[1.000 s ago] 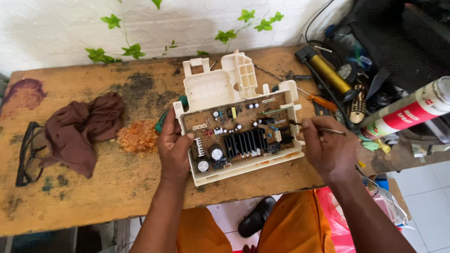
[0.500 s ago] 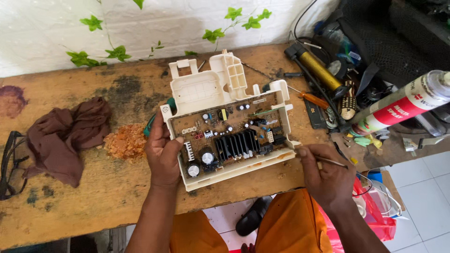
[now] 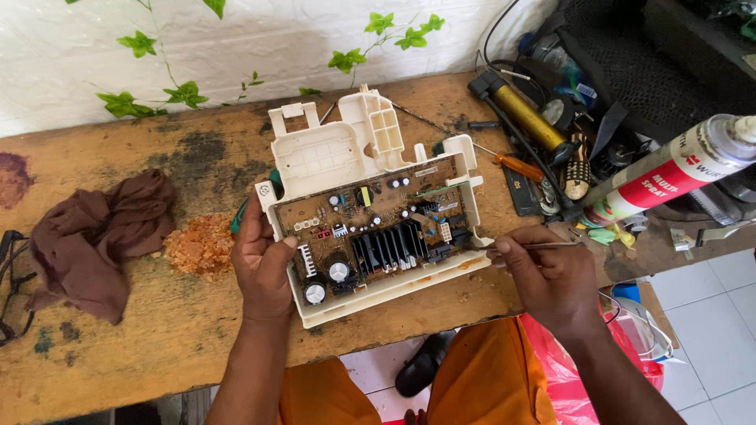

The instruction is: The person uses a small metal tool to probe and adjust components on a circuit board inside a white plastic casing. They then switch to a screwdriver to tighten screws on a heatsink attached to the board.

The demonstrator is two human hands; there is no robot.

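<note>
A brown circuit board [image 3: 370, 228] with a black heat sink and round capacitors lies in a cream plastic housing [image 3: 331, 153] on a worn wooden bench [image 3: 157, 330]. My left hand [image 3: 264, 264] grips the housing's left edge, thumb resting on the board. My right hand [image 3: 547, 275] pinches a thin metal tool [image 3: 526, 246] whose tip meets the housing's right edge.
A brown rag [image 3: 94, 236] and an orange scrubbing pad [image 3: 201, 248] lie at the left. At the right are a spray can [image 3: 669, 169], a yellow pump [image 3: 524, 114], an orange-handled screwdriver [image 3: 516, 165] and cluttered tools. Black spectacles [image 3: 9, 283] sit at the far left edge.
The view has shifted slightly. My right hand with the thin tool stays at the housing's right edge; my left hand keeps its hold on the left side.
</note>
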